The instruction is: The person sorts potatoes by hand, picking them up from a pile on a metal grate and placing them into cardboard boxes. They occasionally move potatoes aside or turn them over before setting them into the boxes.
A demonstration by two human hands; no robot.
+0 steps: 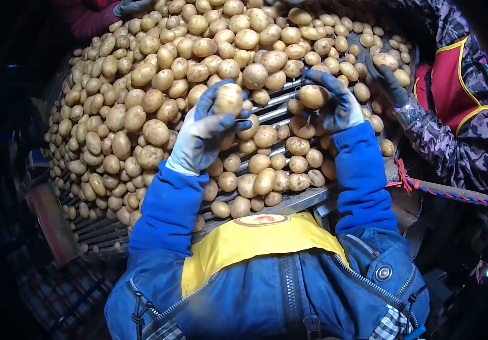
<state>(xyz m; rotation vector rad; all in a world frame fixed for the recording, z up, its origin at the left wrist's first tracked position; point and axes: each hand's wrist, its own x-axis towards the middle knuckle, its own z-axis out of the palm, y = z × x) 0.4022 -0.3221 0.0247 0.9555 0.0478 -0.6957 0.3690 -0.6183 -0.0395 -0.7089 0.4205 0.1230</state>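
My left hand (204, 127), in a white and blue work glove, is closed around a pale potato (228, 100) raised above the pile. My right hand (337, 105), gloved the same way, curls its fingers round another potato (313, 97). Under and between both hands, loose potatoes (265, 136) lie on a rack of metal bars (275, 109). The palm side of my right hand is partly hidden.
A large heap of potatoes (136, 116) spreads to the left and far side. At right, a co-worker's gloved hand (388, 82) reaches to the rack's edge. Another gloved hand (132, 7) shows at the top. A red and blue rope (453, 195) is tied at right.
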